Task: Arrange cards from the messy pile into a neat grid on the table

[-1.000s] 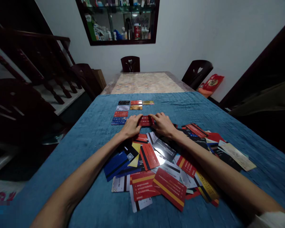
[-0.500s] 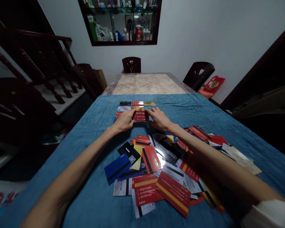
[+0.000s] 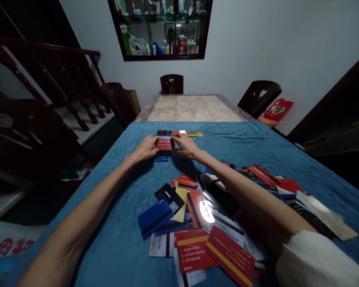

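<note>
Between my two hands is a dark red card [image 3: 165, 144] with pale print, its face toward me. My left hand [image 3: 145, 148] pinches its left edge and my right hand [image 3: 184, 146] its right edge. The card is held over the left column of laid-out cards and covers part of them. Behind it lie a black card [image 3: 164, 132], a red card [image 3: 176, 132] partly under my right fingers, and a gold card [image 3: 195, 134] in a row. A blue card [image 3: 161, 158] lies just below the held one.
Nearer to me spreads a loose heap of bank-style cards, among them a blue card [image 3: 155, 217] and a red card [image 3: 231, 255] with a yellow stripe. More cards [image 3: 261, 175] lie to the right, partly behind my right forearm. A blue cloth [image 3: 113, 223] covers the table.
Both hands have moved left with the dark red card, from the middle column to the left column. The blue card at the column's near end shows more now. The view has shifted slightly.
</note>
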A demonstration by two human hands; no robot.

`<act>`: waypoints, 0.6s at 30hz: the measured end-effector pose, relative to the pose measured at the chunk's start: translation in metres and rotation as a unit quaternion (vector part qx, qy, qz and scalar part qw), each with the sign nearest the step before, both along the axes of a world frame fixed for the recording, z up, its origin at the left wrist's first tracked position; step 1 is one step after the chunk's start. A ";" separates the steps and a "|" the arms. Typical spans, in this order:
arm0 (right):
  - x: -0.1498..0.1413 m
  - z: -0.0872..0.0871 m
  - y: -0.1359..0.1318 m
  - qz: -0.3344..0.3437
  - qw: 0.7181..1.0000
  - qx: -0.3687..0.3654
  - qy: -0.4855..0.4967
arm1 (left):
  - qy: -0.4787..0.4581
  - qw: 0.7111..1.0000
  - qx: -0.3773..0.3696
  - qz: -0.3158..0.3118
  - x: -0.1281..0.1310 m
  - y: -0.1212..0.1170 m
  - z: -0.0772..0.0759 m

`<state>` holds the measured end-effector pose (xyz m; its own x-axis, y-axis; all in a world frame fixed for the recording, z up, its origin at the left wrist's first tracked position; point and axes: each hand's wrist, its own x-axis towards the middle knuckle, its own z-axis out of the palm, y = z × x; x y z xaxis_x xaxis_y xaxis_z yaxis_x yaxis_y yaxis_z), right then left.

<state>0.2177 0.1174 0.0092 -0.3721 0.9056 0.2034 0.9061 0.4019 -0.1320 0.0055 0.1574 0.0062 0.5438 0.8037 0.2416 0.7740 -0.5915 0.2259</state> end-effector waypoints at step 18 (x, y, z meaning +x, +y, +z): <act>-0.016 -0.029 0.043 0.038 0.999 -0.024 0.018 | 0.060 0.996 -0.066 0.027 -0.010 0.032 -0.008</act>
<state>0.2021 0.1603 -0.0197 -0.4332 0.8842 0.1750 0.8676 0.4616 -0.1847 -0.0041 0.1896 -0.0022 0.5171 0.8533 0.0677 0.8303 -0.5192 0.2026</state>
